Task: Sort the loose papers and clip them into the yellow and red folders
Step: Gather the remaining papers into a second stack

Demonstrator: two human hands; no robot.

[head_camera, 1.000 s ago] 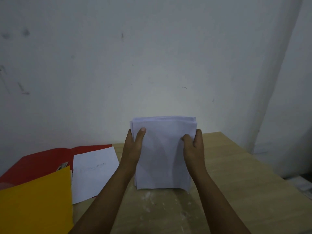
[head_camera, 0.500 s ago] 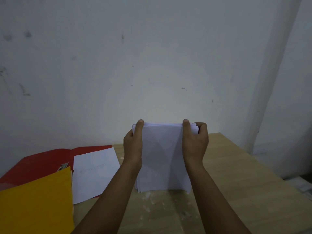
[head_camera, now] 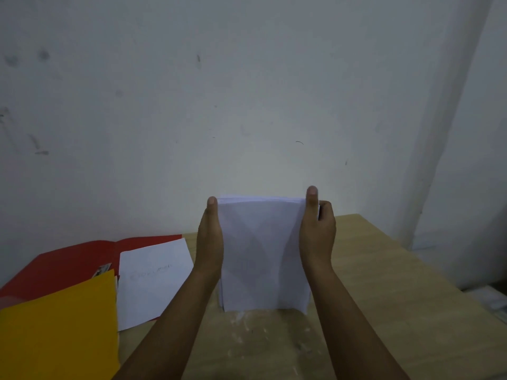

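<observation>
On the wooden counter, both hands hold the stack of white papers upright on its lower edge, probably to square the thin, flexible sheets. Left hand presses one side, right hand grips the other. To the left lie the open red folder, one sheet and the yellow folder.

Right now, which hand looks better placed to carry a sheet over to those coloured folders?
Probably the left hand. The red folder and yellow folder lie on its side of the table. Both hands hold the upright paper stack, so the right hand could steady it meanwhile.
</observation>
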